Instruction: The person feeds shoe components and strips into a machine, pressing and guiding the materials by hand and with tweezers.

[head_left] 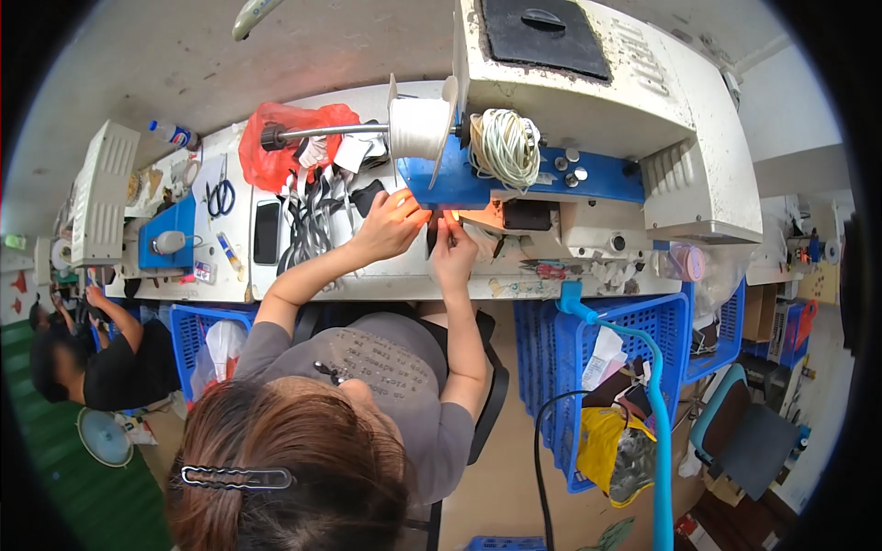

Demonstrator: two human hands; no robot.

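Observation:
Both of my hands are at the lit spot under the blue front plate (pixel 450 184) of a large cream machine (pixel 570 101). The fingers of my left hand (pixel 390 227) are bent together at the plate's lower edge. My right hand (pixel 454 255) pinches close beside it, fingertips pointing up into the orange light. A narrow dark strip (pixel 432 237) shows between the hands; what the fingertips themselves hold is too small to make out. Left of my left hand, a bundle of black and grey straps (pixel 312 220) lies on the white table (pixel 367 283).
A white spool (pixel 420 127) on a rod and a coil of pale cord (pixel 504 150) hang above. A phone (pixel 266 231), red bag (pixel 276 138) and blue scissors (pixel 220 196) lie leftward. Blue crates (pixel 597 344) stand at right. Another person (pixel 119 358) works at far left.

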